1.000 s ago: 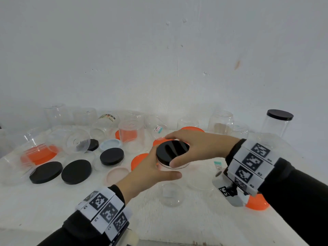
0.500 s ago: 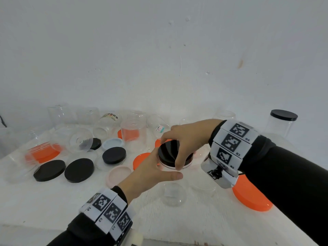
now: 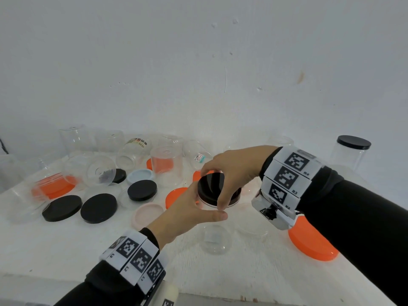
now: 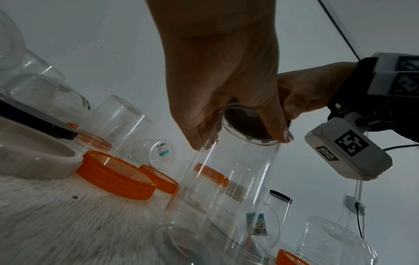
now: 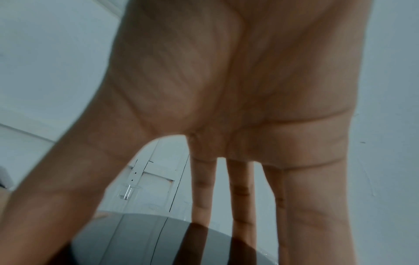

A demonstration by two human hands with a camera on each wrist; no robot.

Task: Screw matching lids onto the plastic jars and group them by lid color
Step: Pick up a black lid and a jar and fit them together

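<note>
Head view: the left hand [image 3: 187, 214] wraps its fingers and thumb around the neck of a clear jar [image 4: 229, 188], and the right hand [image 3: 231, 171] arches over the top, fingertips and thumb pinching the rim of the black lid [image 3: 212, 186] seated on that jar. The jar stands on the white table [image 3: 55, 250], between both wrists. In the left wrist view, a price sticker [image 4: 259, 225] seen through the glass below the left hand reads "2.00" — smaller print above it is too blurred to read. Beyond the left fingers a small jar lying on its side carries a barcode label [image 4: 162, 149], its digits unclear. Left of the left hand lie 3 loose black lids [image 3: 99, 207], a pink lid [image 3: 146, 214] and a pale blue lid [image 3: 140, 175]. Under the right wrist — an orange lid [image 3: 313, 246]; beyond it, a capped black-lidded jar [image 3: 351, 151]. The wristband tags [image 3: 287, 175] show "R4", "R3".
</note>
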